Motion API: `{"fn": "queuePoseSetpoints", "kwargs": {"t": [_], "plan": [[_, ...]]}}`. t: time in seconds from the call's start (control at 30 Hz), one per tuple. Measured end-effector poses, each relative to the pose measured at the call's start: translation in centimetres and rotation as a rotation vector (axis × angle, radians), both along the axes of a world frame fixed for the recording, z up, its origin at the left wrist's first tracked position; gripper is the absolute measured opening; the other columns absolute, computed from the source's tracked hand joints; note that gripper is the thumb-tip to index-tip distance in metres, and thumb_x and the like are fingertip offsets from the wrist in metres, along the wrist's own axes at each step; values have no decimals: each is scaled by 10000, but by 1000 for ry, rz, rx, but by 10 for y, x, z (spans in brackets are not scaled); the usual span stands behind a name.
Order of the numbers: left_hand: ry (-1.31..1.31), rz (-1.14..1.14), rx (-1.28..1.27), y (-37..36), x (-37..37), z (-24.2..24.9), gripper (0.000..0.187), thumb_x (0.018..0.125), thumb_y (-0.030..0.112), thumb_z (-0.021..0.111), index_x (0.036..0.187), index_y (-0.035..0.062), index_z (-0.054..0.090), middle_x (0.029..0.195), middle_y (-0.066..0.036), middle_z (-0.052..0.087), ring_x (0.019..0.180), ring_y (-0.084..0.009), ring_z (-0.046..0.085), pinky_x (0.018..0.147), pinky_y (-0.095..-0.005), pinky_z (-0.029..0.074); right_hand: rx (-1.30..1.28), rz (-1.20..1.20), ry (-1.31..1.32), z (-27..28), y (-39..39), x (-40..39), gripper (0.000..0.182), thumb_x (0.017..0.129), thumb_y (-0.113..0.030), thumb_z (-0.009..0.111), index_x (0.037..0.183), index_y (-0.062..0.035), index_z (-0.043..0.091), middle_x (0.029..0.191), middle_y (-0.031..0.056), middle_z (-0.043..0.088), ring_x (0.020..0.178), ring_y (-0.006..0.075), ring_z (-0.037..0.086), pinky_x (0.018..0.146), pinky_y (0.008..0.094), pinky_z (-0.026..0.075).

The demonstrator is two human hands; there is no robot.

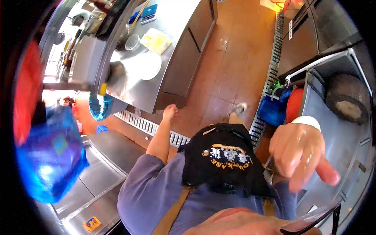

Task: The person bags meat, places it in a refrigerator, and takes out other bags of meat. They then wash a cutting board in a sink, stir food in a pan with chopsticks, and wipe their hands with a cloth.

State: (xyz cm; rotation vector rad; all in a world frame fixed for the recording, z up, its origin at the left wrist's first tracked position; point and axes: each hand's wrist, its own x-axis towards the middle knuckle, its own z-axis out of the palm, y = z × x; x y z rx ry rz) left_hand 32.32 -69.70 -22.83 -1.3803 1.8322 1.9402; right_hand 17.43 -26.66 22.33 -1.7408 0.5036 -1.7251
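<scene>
My left hand (171, 112) hangs low with an empty palm and loosely bent fingers, beside the corner of the steel counter (166, 88). My right hand (299, 150), wet and shiny, is raised close to the camera. Its thumb and a finger stretch apart toward my glasses (333, 219), and no held thing shows between them. A white rounded edge (307, 122) shows behind the back of that hand. I wear a black apron (223, 160) with printed lettering over a grey-blue shirt.
On the counter are a white round board (147, 65), a tray of yellow food (156, 40), a clear bowl (132, 42) and a scale (149, 13). A blue bag (55, 156) hangs left. A steel sink (337, 137) stands right. Drain grates (149, 127) edge the brown tiles (223, 66).
</scene>
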Motion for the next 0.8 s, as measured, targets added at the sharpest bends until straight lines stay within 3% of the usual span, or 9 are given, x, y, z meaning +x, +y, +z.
{"fn": "queuePoseSetpoints", "kwargs": {"t": [0.1,0.17,0.23,0.27,0.3,0.33,0.43,0.57,0.8], "plan": [[19,-38,-62,11,-55,17,280,888,237,573,1114,72,582,852,-45,618,696,-111,575,544,-257,474,-80,148,-84,19,-32,-55,609,925,-538,384,969,16,634,643,57,497,421,156,432,371,285,281],[18,-13,-58,18,-67,16,298,888,246,582,1131,74,576,867,-47,623,695,-121,576,558,-266,480,-102,205,-143,11,-28,-91,621,926,-535,386,991,34,625,625,61,482,410,161,416,366,291,274],[-60,-215,-191,9,-52,-8,259,884,308,521,868,77,638,781,-39,622,696,-110,576,543,-284,455,-139,260,-206,13,-27,-132,634,926,-533,388,1013,52,617,607,65,467,399,166,399,360,296,267],[60,-105,-404,12,-33,-48,242,853,269,527,663,119,537,562,-14,516,468,-138,472,428,-303,370,-162,295,-227,18,-27,-153,647,925,-533,393,1022,69,608,604,76,474,396,173,401,359,298,267],[-73,-192,-399,0,1,-94,273,853,288,469,716,90,599,689,-42,585,588,-166,538,533,-312,433,-176,316,-230,22,-26,-175,653,924,-533,395,1026,77,604,602,82,477,394,176,402,359,299,267],[-235,95,-182,42,-6,-41,268,850,255,462,679,80,571,653,-48,559,565,-184,533,502,-340,432,-190,336,-232,27,-26,-196,660,923,-534,398,1030,86,600,601,88,480,393,180,403,358,300,267],[-400,273,108,86,25,-23,251,850,240,474,668,87,551,615,-50,529,528,-190,525,426,-348,400,-154,494,-237,38,-23,-255,920,732,-644,594,1125,184,506,533,45,457,411,196,463,392,317,359],[-462,381,198,134,-1,1,244,855,233,472,680,88,559,605,-50,523,511,-189,518,407,-343,384,-59,468,-236,51,-24,-334,668,898,-533,462,1047,107,584,594,118,500,382,198,396,368,315,267],[-424,395,218,130,-167,0,232,863,221,469,701,90,571,588,-52,512,481,-187,504,373,-333,357,-114,381,-341,40,-43,-480,646,899,-509,481,1060,109,574,568,105,465,379,189,392,368,310,254]]}}
